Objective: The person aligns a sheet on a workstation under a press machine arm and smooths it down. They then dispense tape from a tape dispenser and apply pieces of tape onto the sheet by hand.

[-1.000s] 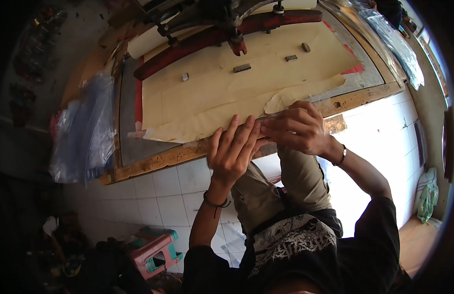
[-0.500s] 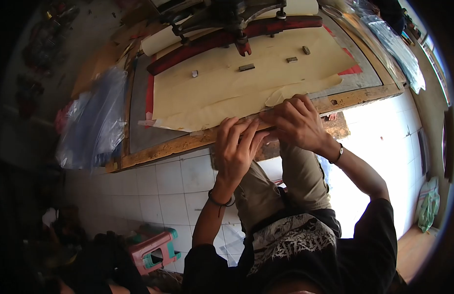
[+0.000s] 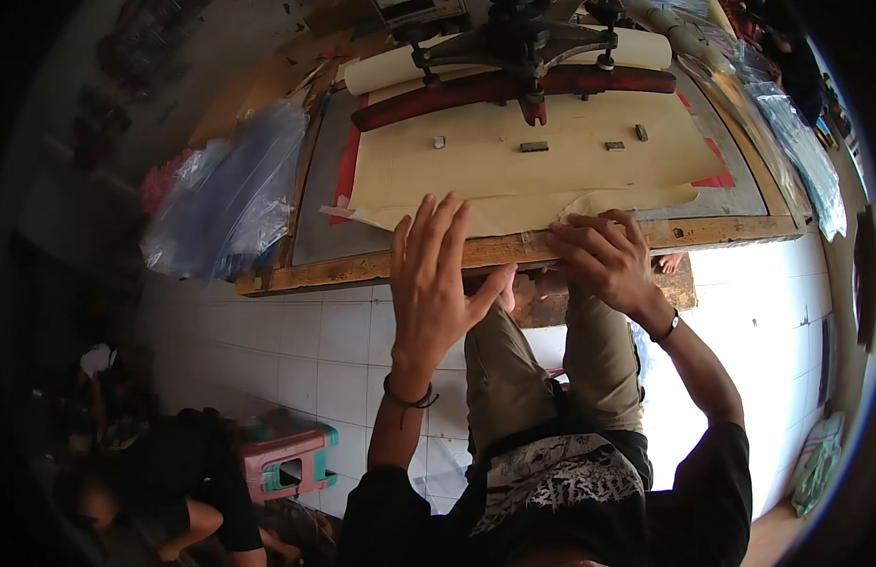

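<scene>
My left hand [image 3: 430, 283] is open, its fingers stretched out over the front rail of a wooden frame [image 3: 348, 269] and reaching the near edge of a cream paper sheet [image 3: 409, 170]. To its right, my right hand [image 3: 603, 260] has bent fingers at the same rail, by the sheet's loose front edge. Its thumb and whatever it may pinch are hidden. A clear strip that looks like tape [image 3: 542, 241] lies across the rail beside the right fingertips. Several small dark blocks, one of them a bar [image 3: 533, 146], rest on the paper.
A red curved bar [image 3: 409, 110] under a dark metal bracket [image 3: 532, 64] spans the sheet's back, before a paper roll [image 3: 400, 68]. Plastic sheets [image 3: 234, 180] hang at left. A pink and green stool [image 3: 286, 463] and a crouching person [image 3: 187, 482] are lower left.
My hands have parted: the left has moved left and its fingers have straightened, while the right stays at the rail. The view has shifted, and a person shows more fully at lower left.
</scene>
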Demonstrator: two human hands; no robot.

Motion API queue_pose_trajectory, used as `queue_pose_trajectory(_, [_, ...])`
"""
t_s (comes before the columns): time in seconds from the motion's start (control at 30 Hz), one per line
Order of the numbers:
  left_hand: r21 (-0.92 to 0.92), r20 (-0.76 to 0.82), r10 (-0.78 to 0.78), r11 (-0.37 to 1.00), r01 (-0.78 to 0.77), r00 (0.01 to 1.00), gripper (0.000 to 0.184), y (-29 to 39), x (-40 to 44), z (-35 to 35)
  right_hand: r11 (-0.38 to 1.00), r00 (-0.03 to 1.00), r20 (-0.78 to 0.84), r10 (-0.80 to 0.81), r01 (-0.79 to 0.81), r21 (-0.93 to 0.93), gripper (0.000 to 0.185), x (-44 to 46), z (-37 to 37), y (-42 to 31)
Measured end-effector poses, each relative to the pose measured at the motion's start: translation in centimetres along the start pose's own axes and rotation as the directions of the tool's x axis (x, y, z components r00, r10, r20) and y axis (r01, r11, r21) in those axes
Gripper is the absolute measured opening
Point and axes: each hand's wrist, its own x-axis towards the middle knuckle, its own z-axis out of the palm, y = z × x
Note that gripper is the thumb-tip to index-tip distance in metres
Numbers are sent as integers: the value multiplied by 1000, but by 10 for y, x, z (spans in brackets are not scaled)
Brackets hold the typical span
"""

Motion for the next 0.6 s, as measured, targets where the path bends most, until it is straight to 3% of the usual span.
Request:
queue_pose_trajectory(0.03, [13, 55, -8, 1000, 8, 998, 73, -9, 2, -8, 1000, 1000, 6, -4, 4, 3, 45, 0, -1, 0])
queue_pose_trajectory(0.07, [93, 229, -48, 995, 27, 972, 83, -16, -6, -11, 1000, 1000, 2, -5, 5, -3, 46, -1, 1, 0])
queue_pose_trajectory(0.17, [65, 250, -67, 996, 52, 966, 85, -24, -40, 0, 1000, 1000, -29, -1, 0, -22, 47, -4, 8, 3])
queue_pose_trajectory(0.3, [60, 164, -60, 997, 51, 985, 74, -34, -57, 6, 1000, 1000, -20, 20, -20, -5, 50, -6, 8, -2])
queue_pose_trajectory(0.33, [81, 41, -8, 997, 5, 999, 61, -39, -57, 13, 1000, 1000, -6, 21, -21, 1, 50, -6, 6, -3])
queue_pose_trajectory(0.43, [130, 50, -28, 991, 22, 998, 48, -34, -45, 1, 1000, 1000, 11, 17, -17, -1, 47, -6, 6, 3])
queue_pose_trajectory(0.53, [93, 201, -95, 993, 78, 975, 39, -21, -17, -22, 1000, 1000, -8, 18, -18, 1, 46, -2, 4, -1])
queue_pose_trajectory(0.6, [42, 323, -183, 983, 180, 928, 43, -24, 4, -27, 1000, 1000, -12, 19, -19, 1, 48, -3, 4, -1])
